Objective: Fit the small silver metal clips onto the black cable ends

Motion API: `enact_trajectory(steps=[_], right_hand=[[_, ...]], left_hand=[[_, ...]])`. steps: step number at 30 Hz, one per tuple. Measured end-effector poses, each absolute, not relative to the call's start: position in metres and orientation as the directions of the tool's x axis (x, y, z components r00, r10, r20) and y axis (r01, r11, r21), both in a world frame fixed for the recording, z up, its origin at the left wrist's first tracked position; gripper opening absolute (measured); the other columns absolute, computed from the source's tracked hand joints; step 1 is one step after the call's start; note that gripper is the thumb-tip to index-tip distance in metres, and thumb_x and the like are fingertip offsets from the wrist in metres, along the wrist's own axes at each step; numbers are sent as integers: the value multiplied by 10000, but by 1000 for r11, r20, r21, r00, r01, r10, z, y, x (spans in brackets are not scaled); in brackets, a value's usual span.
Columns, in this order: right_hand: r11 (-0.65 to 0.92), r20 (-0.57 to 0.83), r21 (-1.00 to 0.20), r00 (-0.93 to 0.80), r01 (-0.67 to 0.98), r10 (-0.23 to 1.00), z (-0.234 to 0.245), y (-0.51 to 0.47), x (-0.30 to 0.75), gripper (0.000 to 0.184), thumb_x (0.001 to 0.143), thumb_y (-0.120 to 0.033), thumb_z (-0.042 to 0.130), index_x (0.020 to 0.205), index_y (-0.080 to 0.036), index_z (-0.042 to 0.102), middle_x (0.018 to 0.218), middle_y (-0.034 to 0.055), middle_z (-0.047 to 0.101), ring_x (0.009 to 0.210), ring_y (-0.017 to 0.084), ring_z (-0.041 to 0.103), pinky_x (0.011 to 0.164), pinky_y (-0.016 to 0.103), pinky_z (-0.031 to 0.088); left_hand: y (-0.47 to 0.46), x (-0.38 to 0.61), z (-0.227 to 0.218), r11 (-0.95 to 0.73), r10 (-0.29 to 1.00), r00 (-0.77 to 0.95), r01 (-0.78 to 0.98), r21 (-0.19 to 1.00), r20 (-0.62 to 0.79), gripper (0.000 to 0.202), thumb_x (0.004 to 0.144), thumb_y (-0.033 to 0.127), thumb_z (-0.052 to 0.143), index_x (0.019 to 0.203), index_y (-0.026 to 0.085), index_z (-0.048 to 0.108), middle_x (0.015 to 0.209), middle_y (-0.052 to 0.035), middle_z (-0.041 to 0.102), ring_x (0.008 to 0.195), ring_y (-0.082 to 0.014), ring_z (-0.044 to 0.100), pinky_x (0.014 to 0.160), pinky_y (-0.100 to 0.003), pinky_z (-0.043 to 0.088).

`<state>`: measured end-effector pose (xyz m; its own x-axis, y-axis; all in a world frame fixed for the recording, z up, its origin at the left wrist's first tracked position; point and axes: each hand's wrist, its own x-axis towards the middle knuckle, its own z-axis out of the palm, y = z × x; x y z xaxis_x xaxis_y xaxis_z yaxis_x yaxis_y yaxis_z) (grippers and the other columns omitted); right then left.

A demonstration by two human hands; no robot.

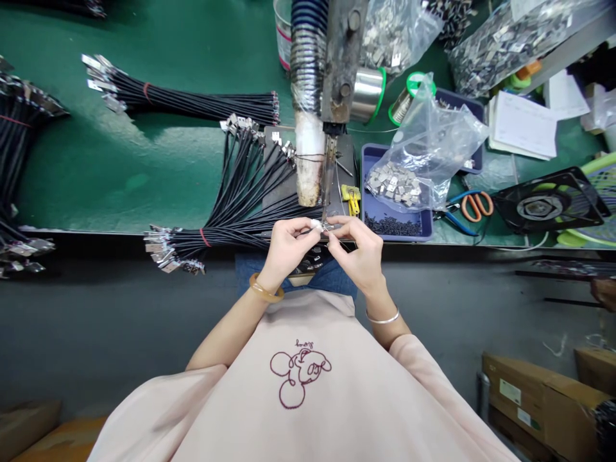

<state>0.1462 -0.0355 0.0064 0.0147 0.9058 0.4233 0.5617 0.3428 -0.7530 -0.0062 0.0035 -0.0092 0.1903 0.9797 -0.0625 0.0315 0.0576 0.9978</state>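
Observation:
My left hand (pixel 294 247) is closed in a pinch, with a white cover on one fingertip. Facing it, my right hand (pixel 360 249) pinches too. Between their fingertips shows a small metal connector (pixel 327 226), largely hidden by the fingers. Just above is the tip of the soldering machine (pixel 331 173), beside a wrapped suction hose (pixel 308 141). To the left, a bundle of black cables (pixel 231 228), tied with a red band, fans out on the bench edge. Some of its cables run behind my left hand; whether I hold one of them is hidden.
More cable bundles (pixel 192 102) lie at the left. Right of the machine are solder spools (pixel 368 96), a blue tray (pixel 428 224) with a bag of metal connectors (pixel 394 183), pliers (pixel 457 215), orange-handled scissors (pixel 476 205) and a black fan (pixel 548 200). Cardboard boxes (pixel 534 398) stand lower right.

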Motion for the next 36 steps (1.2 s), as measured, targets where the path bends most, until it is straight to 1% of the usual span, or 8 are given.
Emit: enact_trajectory(steps=[4, 7, 11, 13, 21, 26, 31, 36], right_hand=[[344, 453, -740, 49, 578, 890, 4, -39, 143, 104, 897, -141, 616, 822, -214, 617, 1009, 53, 742, 871, 148, 716, 705, 277, 616], [339, 473, -737, 88, 585, 877, 3, -43, 140, 114, 901, -136, 613, 820, -216, 618, 1005, 55, 741, 902, 157, 720, 717, 283, 620], [255, 359, -844, 145, 472, 922, 5, -44, 139, 127, 894, -155, 636, 782, -209, 615, 996, 41, 737, 845, 143, 730, 693, 269, 628], [229, 321, -863, 139, 449, 937, 6, -43, 140, 127, 892, -172, 649, 774, -210, 622, 996, 35, 738, 833, 140, 729, 693, 269, 632], [330, 434, -760, 61, 560, 899, 3, -38, 142, 122, 900, -156, 635, 798, -220, 650, 976, 38, 735, 884, 154, 703, 687, 278, 612], [368, 478, -720, 36, 588, 878, 2, -33, 143, 134, 900, -145, 629, 788, -216, 646, 969, 38, 739, 918, 164, 702, 785, 315, 592], [403, 526, -670, 16, 623, 851, 4, -32, 142, 136, 889, -125, 625, 792, -218, 643, 959, 37, 744, 908, 163, 711, 813, 314, 580], [398, 518, -607, -37, 687, 855, 3, -38, 144, 146, 895, -143, 599, 783, -236, 616, 967, 45, 754, 888, 172, 727, 807, 323, 592]], left_hand=[[2, -7, -9, 47, 975, 219, 15, 999, -50, 149, 777, 228, 675, 663, 134, 694, 623, 3, 587, 560, -83, 451, 529, -205, 347], [0, -7, -9, 39, 979, 202, -8, 999, -36, 96, 770, 217, 694, 713, 139, 696, 624, 12, 588, 556, -81, 469, 525, -197, 358], [-2, -7, -8, 36, 984, 176, -51, 998, -27, 64, 767, 206, 691, 749, 145, 686, 695, -6, 643, 640, -105, 562, 586, -200, 430], [-3, -8, -8, 33, 982, 190, -32, 999, -26, 75, 773, 201, 680, 727, 142, 686, 695, -13, 648, 643, -109, 567, 600, -208, 441], [0, -6, -12, 52, 980, 195, -49, 997, -42, 79, 783, 218, 678, 750, 148, 690, 707, -13, 645, 639, -104, 554, 597, -209, 433], [3, -3, -10, 54, 986, 163, -72, 996, -42, 91, 766, 236, 695, 747, 148, 690, 687, -1, 637, 610, -92, 533, 573, -196, 426], [4, -4, -10, 62, 986, 159, -83, 995, -48, 91, 755, 238, 711, 766, 148, 706, 693, -2, 644, 608, -94, 539, 572, -199, 428], [2, -6, -10, 57, 977, 208, -23, 998, -51, 72, 773, 204, 693, 728, 149, 687, 627, 15, 581, 553, -80, 468, 553, -209, 393]])
